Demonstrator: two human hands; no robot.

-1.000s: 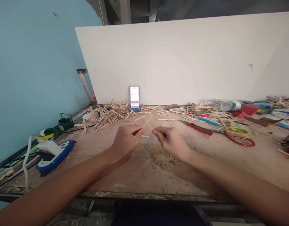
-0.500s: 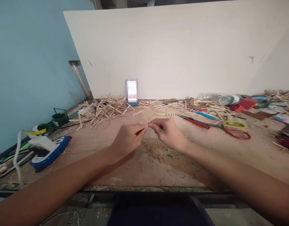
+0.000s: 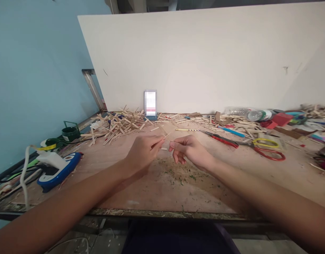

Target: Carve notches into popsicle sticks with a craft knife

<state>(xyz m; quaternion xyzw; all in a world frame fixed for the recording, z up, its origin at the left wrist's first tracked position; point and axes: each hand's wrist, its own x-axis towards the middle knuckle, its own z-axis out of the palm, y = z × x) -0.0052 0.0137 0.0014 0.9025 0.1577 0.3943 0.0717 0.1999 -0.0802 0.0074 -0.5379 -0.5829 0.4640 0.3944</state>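
Near the middle of the table, my left hand [image 3: 144, 150] is closed in a pinch on a thin wooden stick [image 3: 166, 135], whose pale tip pokes out past the fingertips. Just to its right is my right hand [image 3: 187, 148], with thumb and forefinger pressed together and the other fingers curled loosely below. Whatever lies in that pinch is too small to make out. A small gap separates the two hands. A short pale wooden piece [image 3: 162, 149] shows between them, and a patterned yellow stick [image 3: 187, 130] lies just beyond.
Loose wooden sticks [image 3: 120, 125] are heaped at the back left, before a propped phone [image 3: 151, 103]. To the right lie red-handled pliers [image 3: 226, 140], scissors [image 3: 269, 153] and a blue tool [image 3: 231, 131]. A blue-and-white power strip [image 3: 60, 173] sits at the left; green bits [image 3: 180, 174] litter the tabletop.
My right hand has drawn apart from my left, and its lower fingers have loosened. The short wooden piece between the hands now shows. The view has shifted slightly.
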